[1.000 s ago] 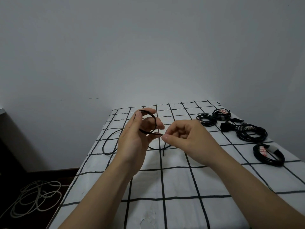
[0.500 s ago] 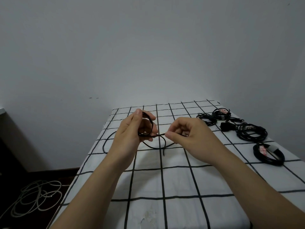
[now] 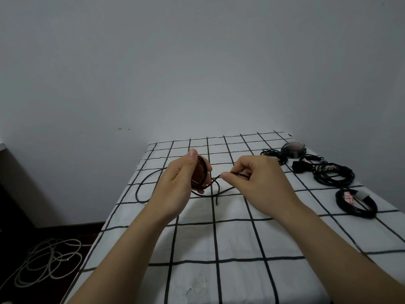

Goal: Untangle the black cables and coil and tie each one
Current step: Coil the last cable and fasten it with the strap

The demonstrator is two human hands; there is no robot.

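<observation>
left hand (image 3: 178, 183) — fingers now closed round the coil (image 3: 205, 171) | right hand (image 3: 256, 181) — pinch drawn slightly rightward, black cable (image 3: 215, 177) pulled straighter between hands

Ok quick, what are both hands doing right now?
Left hand: grips the coiled part of the black cable.
Right hand: pinches the same cable.

The counter (image 3: 236, 242) is covered in white cloth crossed by a grid of thin black lines, with a faint greyish scuff near the front edge. The thin cable (image 3: 140, 185) looped over it is black. The coils along the right side are black too: the nearest coil (image 3: 341, 202) carries a white tag (image 3: 348, 197) with red marks and a pale grey band (image 3: 362, 195), and the middle coil (image 3: 328, 181) is black. The wall (image 3: 197, 73) is plain pale grey. The floor (image 3: 65, 229) is dark brown, and an off-white loose cable (image 3: 50, 260) lies on it.
</observation>
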